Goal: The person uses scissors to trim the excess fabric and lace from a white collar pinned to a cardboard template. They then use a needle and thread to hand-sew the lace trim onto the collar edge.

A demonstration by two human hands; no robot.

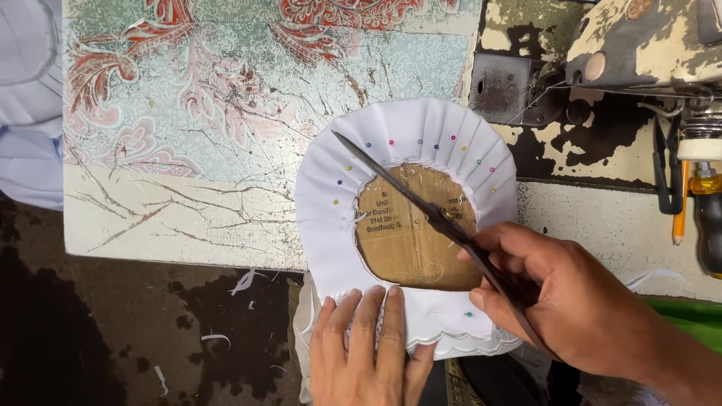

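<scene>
A ring of pleated white fabric (pixel 325 225) lies around a brown cardboard oval (pixel 410 240), fastened with several coloured-head pins. My left hand (pixel 368 349) presses flat on the fabric's scalloped near edge, fingers together. My right hand (pixel 560 293) grips dark metal scissors (pixel 410 197), whose blades are together and stretch diagonally up-left across the cardboard, the tip reaching the fabric's upper left part.
The work rests on a worn table (pixel 188 150) covered with a red and pale-blue patterned sheet. An old sewing machine (pixel 647 45) with chipped paint stands at the upper right. Light-blue cloth (pixel 26 113) hangs at the left edge. Fabric scraps litter the dark floor (pixel 113 331).
</scene>
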